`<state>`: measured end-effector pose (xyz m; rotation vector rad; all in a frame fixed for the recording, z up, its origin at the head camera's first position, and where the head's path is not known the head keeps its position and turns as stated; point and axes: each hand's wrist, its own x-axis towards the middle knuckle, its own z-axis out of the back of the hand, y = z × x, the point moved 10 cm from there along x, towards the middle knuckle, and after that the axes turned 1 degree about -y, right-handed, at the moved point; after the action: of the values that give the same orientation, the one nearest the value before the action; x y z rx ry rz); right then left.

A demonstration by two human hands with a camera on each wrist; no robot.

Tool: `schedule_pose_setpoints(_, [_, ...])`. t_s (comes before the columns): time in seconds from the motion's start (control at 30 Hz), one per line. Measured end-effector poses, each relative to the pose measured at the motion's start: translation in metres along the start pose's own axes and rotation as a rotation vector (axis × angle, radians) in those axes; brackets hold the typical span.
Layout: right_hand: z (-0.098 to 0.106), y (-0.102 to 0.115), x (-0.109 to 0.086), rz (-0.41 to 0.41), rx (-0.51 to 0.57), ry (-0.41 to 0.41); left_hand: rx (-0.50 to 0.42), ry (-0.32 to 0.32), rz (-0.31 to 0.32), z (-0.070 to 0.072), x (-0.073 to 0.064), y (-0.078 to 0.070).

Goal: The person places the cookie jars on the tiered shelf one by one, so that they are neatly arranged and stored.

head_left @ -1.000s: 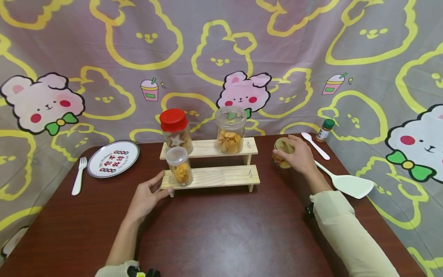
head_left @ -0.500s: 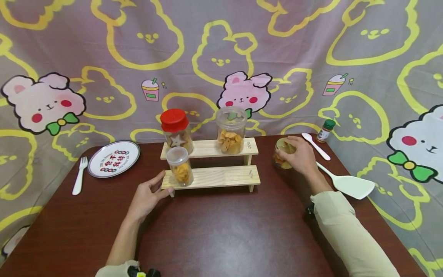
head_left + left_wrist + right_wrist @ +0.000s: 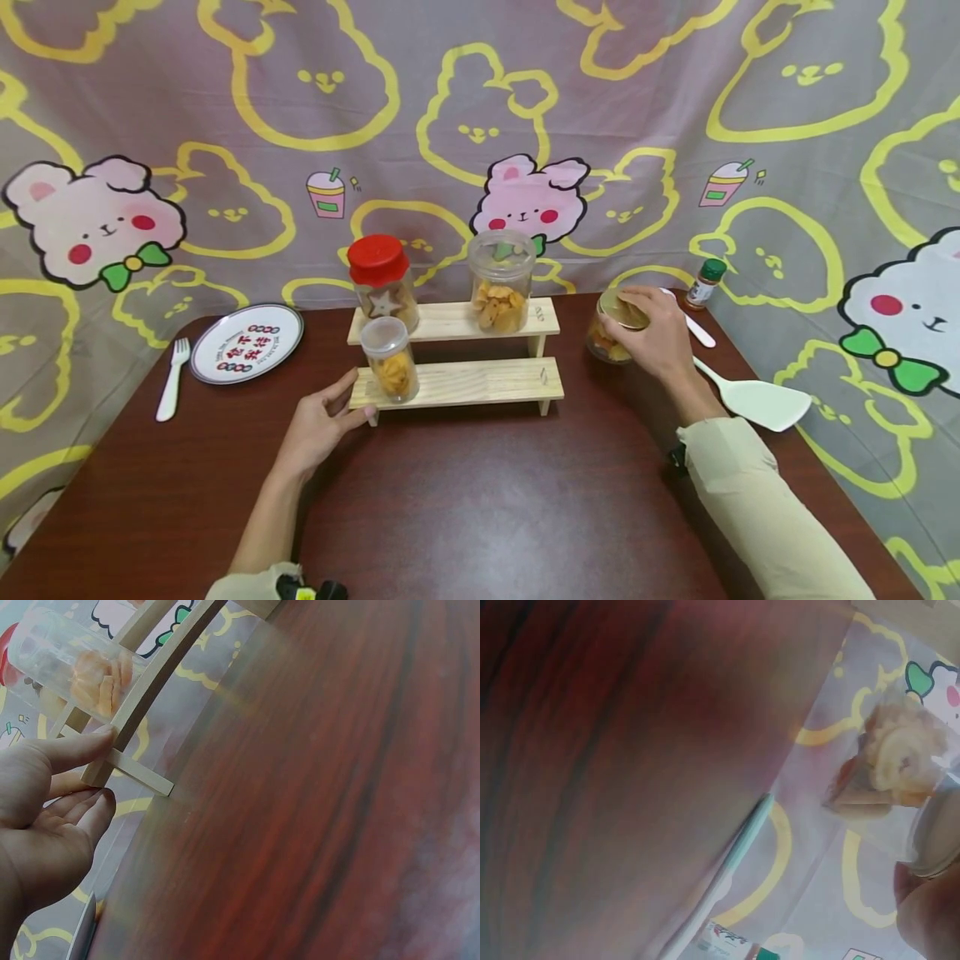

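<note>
My left hand [image 3: 311, 433] grips the left end of a two-tier wooden rack [image 3: 487, 383]; in the left wrist view its thumb and fingers [image 3: 82, 750] pinch the lower board. A small clear jar of yellow snacks [image 3: 393, 371] stands on that board close by. On the upper board are a red-lidded jar [image 3: 384, 300] with a star-shaped cookie and a clear-lidded jar of orange crisps [image 3: 500, 300]. To the rack's right, my right hand [image 3: 656, 333] holds a gold-lidded cookie jar [image 3: 609, 342] by its lid. That jar looks slightly raised and tilted; its cookies [image 3: 904, 761] show in the right wrist view.
A white plate [image 3: 206, 350] and a white fork [image 3: 174, 383] lie at the left. At the right are a white spatula [image 3: 765, 402], a white spoon [image 3: 699, 332] partly behind my hand, and a green-capped seasoning bottle [image 3: 704, 285]. A patterned cloth [image 3: 450, 100] hangs behind the table.
The gold-lidded jar has come up slightly in my right hand, and its lid shows more fully. My left hand and the rack have stayed put.
</note>
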<state>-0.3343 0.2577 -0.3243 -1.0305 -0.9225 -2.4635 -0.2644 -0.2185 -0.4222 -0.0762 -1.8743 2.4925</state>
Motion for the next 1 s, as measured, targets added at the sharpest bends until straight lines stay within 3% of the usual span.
schedule_pose_setpoints(0.37, [0.008, 0.031, -0.002, 0.166, 0.046, -0.052, -0.004, -0.004, 0.004, 0.001, 0.0, 0.0])
schedule_pose_setpoints(1.0, [-0.008, 0.078, -0.017, 0.316, 0.225, 0.107, 0.001, -0.006, -0.003, 0.001, 0.0, 0.001])
